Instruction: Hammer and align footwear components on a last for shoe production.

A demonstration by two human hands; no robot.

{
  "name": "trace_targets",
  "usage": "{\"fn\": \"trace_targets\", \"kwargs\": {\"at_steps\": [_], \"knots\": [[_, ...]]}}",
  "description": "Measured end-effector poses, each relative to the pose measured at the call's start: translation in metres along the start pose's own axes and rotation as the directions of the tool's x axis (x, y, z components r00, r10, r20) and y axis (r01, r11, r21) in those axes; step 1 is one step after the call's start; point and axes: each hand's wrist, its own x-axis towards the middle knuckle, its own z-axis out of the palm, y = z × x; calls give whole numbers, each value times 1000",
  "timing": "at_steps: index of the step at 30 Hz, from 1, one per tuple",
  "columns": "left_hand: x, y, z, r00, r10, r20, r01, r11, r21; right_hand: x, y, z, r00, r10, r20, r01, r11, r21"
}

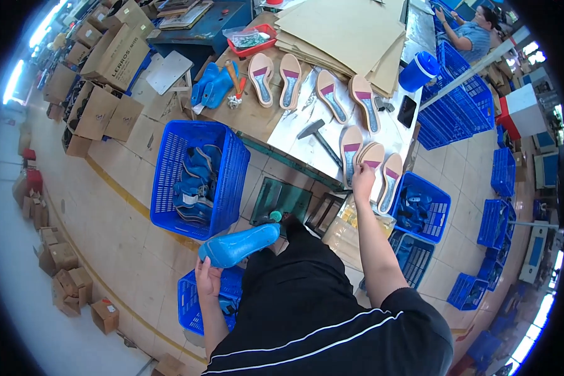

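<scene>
My left hand (208, 280) grips a blue plastic shoe last (239, 245) by one end and holds it level, left of my lap. At the right part of the table, the fingers of my right hand (362, 180) are closed on the edge of a tan shoe sole (374, 151), which lies over another one. A similar sole (351, 139) lies just left of it, another sole (391, 170) just right. All have a purple band and a grey inlay. A hammer (319, 139) rests beside them. Farther back are more soles (331, 94) in pairs.
Tan sheets (341, 28) are stacked at the back of the table, near a phone (407, 111) and a blue container (418, 71). Blue lasts (218, 86) lie at its left. Blue crates (232, 182) stand around me. A person (470, 37) is at the far right.
</scene>
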Motion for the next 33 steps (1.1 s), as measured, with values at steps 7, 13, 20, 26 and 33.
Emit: {"fn": "trace_targets", "kwargs": {"at_steps": [7, 13, 20, 26, 33], "knots": [[-15, -3, 0, 997, 16, -74, -18, 1000, -24, -39, -24, -16, 998, -56, 27, 59, 988, -144], [-14, 5, 23, 997, 65, -50, -62, 997, 49, -35, 67, -29, 882, 318, -347, -470, 645, -603], [-14, 12, 19, 999, 46, -20, -45, 997, 57, -43, 119, -64, 991, 102, -88, -126, 938, -322], [-12, 13, 9, 999, 25, 21, -27, 996, 89, -63, 45, -77, 958, 193, -214, -192, 981, 24], [-20, 24, 5, 997, 8, 78, -10, 1000, 27, -140, -213, -92, 350, -362, 864, -581, 639, 503]]}}
